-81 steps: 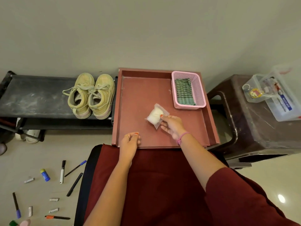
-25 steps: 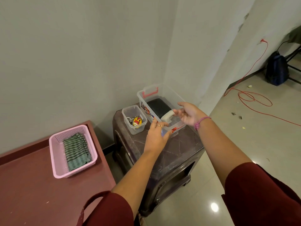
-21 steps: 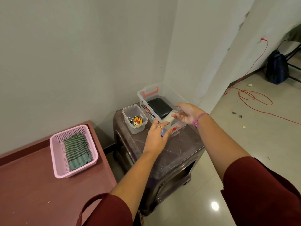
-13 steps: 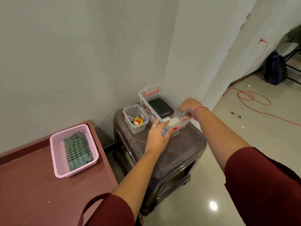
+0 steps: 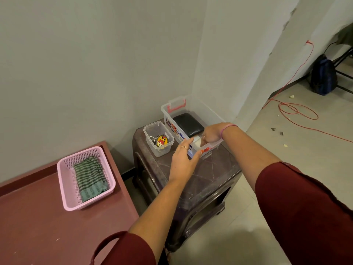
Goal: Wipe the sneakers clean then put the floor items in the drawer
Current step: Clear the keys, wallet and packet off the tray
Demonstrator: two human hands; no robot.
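The right hand reaches inside the clear bin, seemingly pinching a white packet. The left hand, fingers spread, steadies the bin's near end.

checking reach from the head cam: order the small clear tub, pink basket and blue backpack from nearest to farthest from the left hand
1. small clear tub, just left of the left hand on the stool
2. pink basket, farther left on the red table
3. blue backpack, far right by the wall
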